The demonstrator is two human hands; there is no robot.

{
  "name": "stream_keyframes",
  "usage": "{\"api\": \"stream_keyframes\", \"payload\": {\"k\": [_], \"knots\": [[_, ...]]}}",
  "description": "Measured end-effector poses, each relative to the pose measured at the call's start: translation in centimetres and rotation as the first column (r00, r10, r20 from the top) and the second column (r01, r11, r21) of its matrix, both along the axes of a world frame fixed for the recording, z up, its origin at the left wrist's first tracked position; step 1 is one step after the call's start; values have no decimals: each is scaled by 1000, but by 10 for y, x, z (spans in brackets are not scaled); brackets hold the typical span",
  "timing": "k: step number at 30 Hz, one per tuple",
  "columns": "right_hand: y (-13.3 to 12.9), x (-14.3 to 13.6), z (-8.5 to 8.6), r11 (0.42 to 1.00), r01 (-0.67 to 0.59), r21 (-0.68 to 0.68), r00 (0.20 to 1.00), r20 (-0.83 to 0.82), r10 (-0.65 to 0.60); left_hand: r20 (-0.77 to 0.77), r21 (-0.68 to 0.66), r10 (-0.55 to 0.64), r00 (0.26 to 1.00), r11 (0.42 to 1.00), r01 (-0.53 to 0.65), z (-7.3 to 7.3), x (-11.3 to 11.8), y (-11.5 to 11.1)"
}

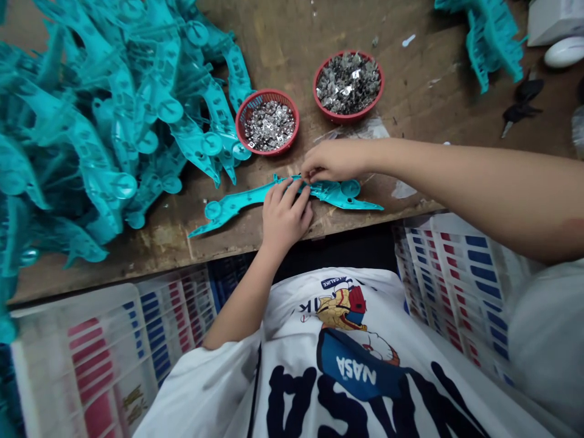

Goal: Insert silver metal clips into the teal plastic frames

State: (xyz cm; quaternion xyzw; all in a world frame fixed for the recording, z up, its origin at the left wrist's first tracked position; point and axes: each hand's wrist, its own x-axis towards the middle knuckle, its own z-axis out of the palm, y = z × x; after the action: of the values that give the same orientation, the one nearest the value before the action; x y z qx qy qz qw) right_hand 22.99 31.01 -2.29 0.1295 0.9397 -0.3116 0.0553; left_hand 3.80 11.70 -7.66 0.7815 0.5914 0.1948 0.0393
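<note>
A long turquoise plastic part (246, 199) lies across the wooden table near its front edge. My left hand (286, 210) rests on the middle of it, fingers stretched out over the plastic. Just to the right, my right hand (335, 161) bends down to the same part with its fingertips pinched together. Whatever is between those fingertips is hidden. Beyond my hands stand two red baskets: the nearer basket (295, 131) holds small shiny metal pieces (270, 126), and the farther basket (382, 91) holds darker metal clips (349, 82).
A big heap of turquoise parts (114, 103) covers the table's left side. More turquoise parts (490, 39) lie at the far right, near keys (520, 112) and a white box (554, 21). Plastic crates (132, 340) stand below the table edge on both sides of my lap.
</note>
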Motion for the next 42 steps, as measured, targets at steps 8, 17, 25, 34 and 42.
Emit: {"api": "stream_keyframes", "payload": {"k": [8,17,25,34,42], "knots": [[-1,0,2,998,-37,41,999,-8,38,11,-50,0,1000,999,0,1,0,0],[2,6,17,976,182,118,982,-61,-176,-11,-29,8,1000,1000,-8,2,1,0],[-14,4,40,839,307,449,860,247,-447,-36,-6,115,993,993,-116,3,2,-2],[-19,1,57,895,334,295,883,235,-407,70,37,222,972,974,-225,-10,1,-5],[-31,-2,53,945,268,190,897,307,-316,32,-67,232,972,971,-229,-2,3,-3]]}}
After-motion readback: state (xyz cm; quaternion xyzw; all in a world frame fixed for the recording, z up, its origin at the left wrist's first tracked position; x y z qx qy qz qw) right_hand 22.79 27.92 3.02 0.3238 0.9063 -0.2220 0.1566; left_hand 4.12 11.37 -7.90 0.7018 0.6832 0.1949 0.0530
